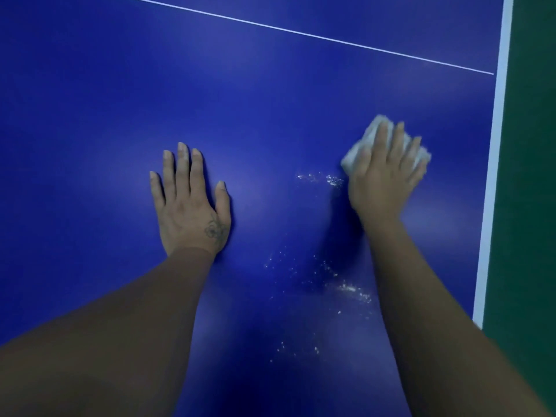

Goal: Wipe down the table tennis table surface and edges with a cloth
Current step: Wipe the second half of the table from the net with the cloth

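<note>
Blue, smooth table tennis table surface point(270, 100) is shown under wiping near its right side. A wadded white cloth point(356, 155) is pressed onto the top by the right hand point(385, 179). The fingers are extended across it, not curled round it, so pressure is spread over the wad. The cloth is near the white painted edge band point(496, 161). The left hand point(189, 206) is laid palm-down, fingers straight and released, holding nothing, probably as a brace. Pale scattered specks point(334, 180) lie just beside the cloth and are judged uncleared.
</note>
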A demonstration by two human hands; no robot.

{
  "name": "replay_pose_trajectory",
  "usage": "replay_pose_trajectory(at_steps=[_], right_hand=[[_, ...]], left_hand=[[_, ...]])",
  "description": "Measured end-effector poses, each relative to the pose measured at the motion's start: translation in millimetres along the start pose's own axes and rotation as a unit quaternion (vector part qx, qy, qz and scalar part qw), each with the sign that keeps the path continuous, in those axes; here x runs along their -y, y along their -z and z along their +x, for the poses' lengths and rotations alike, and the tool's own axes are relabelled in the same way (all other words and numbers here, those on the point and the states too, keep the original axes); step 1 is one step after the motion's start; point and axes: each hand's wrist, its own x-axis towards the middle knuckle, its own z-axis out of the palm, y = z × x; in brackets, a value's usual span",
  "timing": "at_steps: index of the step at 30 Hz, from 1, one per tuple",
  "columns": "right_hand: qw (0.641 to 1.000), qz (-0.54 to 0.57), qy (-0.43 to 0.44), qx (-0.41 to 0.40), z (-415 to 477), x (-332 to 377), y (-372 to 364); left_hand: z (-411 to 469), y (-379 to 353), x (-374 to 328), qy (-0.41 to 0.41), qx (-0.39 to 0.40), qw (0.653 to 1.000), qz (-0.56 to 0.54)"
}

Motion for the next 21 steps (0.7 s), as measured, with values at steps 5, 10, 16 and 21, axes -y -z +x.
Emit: replay_pose_trajectory(at_steps=[5,10,16,21], right_hand=[[1.000,0.011,0.015,0.012,41,71,-12],[0.983,0.000,0.184,0.012,-81,61,-20],[0.952,-0.005,0.297,0.068,-207,17,-19],[0.958,-0.025,0.274,0.079,-133,46,-12]], left_hand=[[-1,-1,0,-0.004,-0.003,1.000,-0.003],[-1,2,-1,-0.006,0.000,1.000,-0.006],[-3,4,-1,-0.011,0.002,1.000,-0.017],[-5,12,3,-0.027,0.022,0.999,-0.037]])
